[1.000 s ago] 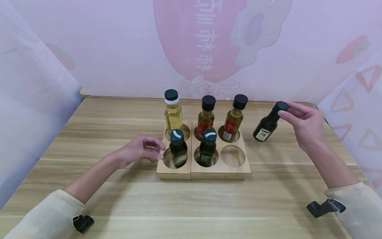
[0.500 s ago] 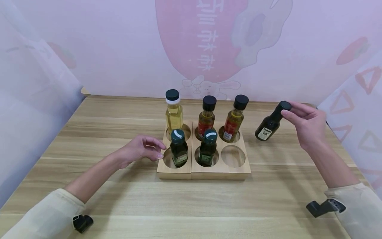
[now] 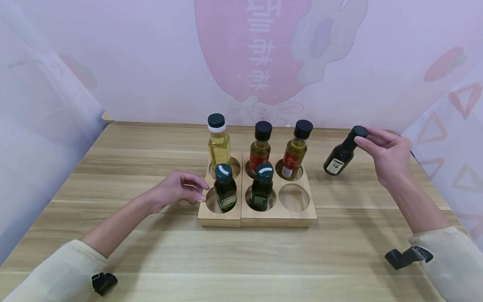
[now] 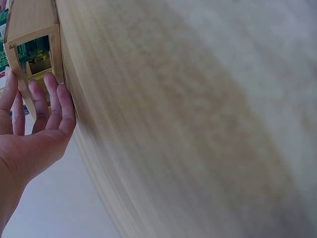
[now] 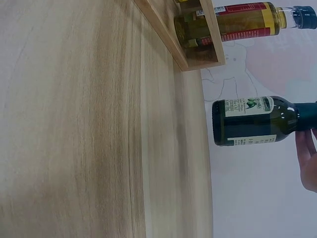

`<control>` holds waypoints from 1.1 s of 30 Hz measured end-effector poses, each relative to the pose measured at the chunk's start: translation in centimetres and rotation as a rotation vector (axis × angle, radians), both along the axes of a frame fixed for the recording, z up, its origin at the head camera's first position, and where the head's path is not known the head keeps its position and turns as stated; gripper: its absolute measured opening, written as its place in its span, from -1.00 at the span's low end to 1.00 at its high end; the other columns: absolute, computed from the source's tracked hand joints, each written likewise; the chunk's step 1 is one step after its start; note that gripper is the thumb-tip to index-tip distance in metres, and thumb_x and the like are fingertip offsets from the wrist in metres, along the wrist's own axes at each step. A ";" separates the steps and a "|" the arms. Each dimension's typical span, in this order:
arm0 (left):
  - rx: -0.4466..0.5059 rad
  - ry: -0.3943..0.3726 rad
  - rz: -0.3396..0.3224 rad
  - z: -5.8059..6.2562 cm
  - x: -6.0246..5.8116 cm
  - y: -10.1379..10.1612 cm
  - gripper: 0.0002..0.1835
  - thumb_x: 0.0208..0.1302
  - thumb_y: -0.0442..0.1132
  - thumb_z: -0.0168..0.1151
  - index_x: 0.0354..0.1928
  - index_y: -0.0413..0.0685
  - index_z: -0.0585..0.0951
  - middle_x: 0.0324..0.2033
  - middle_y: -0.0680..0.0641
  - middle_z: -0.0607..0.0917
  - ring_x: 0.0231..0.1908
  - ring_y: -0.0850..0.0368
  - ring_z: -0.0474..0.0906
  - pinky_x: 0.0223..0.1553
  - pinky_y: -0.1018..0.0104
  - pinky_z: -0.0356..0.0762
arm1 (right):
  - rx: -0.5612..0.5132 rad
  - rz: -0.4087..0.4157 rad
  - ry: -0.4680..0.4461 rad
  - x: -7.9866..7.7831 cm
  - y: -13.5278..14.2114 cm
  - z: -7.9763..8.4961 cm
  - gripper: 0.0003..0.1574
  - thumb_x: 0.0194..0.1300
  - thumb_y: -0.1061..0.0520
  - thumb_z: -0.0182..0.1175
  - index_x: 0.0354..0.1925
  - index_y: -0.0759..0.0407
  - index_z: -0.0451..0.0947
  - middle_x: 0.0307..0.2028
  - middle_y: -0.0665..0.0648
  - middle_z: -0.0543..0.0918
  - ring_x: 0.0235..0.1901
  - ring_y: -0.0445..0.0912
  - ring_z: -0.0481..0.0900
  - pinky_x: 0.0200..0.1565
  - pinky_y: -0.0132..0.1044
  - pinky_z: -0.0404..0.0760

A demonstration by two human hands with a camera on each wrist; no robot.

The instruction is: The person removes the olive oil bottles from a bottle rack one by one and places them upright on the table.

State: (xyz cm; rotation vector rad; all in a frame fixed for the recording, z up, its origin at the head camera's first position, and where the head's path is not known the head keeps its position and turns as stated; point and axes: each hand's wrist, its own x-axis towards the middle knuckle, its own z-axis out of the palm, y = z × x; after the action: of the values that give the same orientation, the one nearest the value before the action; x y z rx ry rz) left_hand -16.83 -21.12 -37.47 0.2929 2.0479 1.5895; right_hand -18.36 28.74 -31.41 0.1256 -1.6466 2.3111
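Observation:
By its dark cap and neck, my right hand [image 3: 390, 157] pinches a dark green glass bottle [image 3: 338, 159] with a pale label. It hangs tilted to the right of the wooden bottle rack [image 3: 279, 222], and the right wrist view shows its base off the table. My left hand [image 3: 177, 191] is at the rack's left side, its fingers loosely bent, fingertips at the edge. In the rack stand a pale yellow oil bottle [image 3: 219, 149], two red-labelled oil bottles [image 3: 259, 153] and two small dark bottles [image 3: 226, 195] with green caps. The front right hole [image 3: 294, 198] holds no bottle.
The rack stands on a wood-grain table [image 3: 241, 260], made of two parts side by side. A printed pink and white backdrop [image 3: 151, 63] rises behind the table and along both sides. A black wrist camera mount [image 3: 409, 256] sits on the right sleeve.
My right hand has moved slightly right and lifted the dark green bottle a little. The left hand, the rack and the other bottles have stayed put.

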 end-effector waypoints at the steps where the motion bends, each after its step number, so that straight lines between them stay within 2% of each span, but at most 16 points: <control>1: 0.000 0.001 -0.003 0.0 0.0 0.0 -0.65 0.21 -0.46 0.47 0.01 -0.46 0.64 -0.18 -0.04 0.68 -0.26 0.15 0.65 -0.16 0.24 0.73 | 0.002 -0.003 -0.005 -0.1 0.0 0.0 -0.64 0.19 0.62 0.29 -0.18 0.31 0.81 -0.37 0.12 0.83 -0.34 -0.18 0.81 -0.11 -0.40 0.71; 5: -0.011 0.004 -0.009 -0.1 -0.1 -0.1 -0.69 0.21 -0.45 0.48 -0.03 -0.38 0.67 -0.19 -0.05 0.66 -0.26 0.13 0.63 -0.16 0.24 0.72 | 0.022 -0.013 -0.031 -0.6 0.2 -0.3 -0.64 0.19 0.60 0.32 -0.18 0.27 0.81 -0.37 0.09 0.83 -0.34 -0.20 0.80 -0.09 -0.42 0.70; 10: -0.022 0.004 -0.013 -0.1 -0.2 -0.1 -0.69 0.20 -0.44 0.48 -0.03 -0.38 0.66 -0.19 -0.06 0.65 -0.26 0.11 0.62 -0.16 0.24 0.71 | 0.025 -0.006 -0.054 -1.3 0.2 -0.7 -0.63 0.19 0.59 0.34 -0.18 0.24 0.81 -0.35 0.08 0.83 -0.34 -0.19 0.81 -0.08 -0.42 0.69; 25: -0.048 -0.005 -0.016 0.3 -0.2 -0.2 -0.66 0.20 -0.42 0.49 -0.02 -0.41 0.64 -0.21 -0.07 0.64 -0.30 0.06 0.60 -0.19 0.23 0.70 | -0.026 -0.036 -0.097 -2.8 0.8 -1.1 -0.64 0.15 0.58 0.38 -0.19 0.22 0.81 -0.35 0.08 0.83 -0.35 -0.18 0.81 -0.13 -0.41 0.70; 33: -0.046 -0.013 -0.017 0.3 -0.2 -0.2 -0.70 0.21 -0.41 0.49 -0.03 -0.34 0.67 -0.20 -0.07 0.65 -0.28 0.06 0.63 -0.18 0.20 0.71 | -0.059 -0.056 -0.130 -3.3 1.5 -1.2 -0.62 0.14 0.59 0.38 -0.19 0.22 0.81 -0.36 0.08 0.82 -0.36 -0.17 0.81 -0.16 -0.39 0.71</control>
State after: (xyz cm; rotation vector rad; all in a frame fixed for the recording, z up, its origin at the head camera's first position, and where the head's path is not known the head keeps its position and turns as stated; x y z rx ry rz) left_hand -17.03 -21.29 -37.17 0.2820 2.0637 1.5285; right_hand -21.62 30.25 -32.65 -0.0842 -1.6174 2.3674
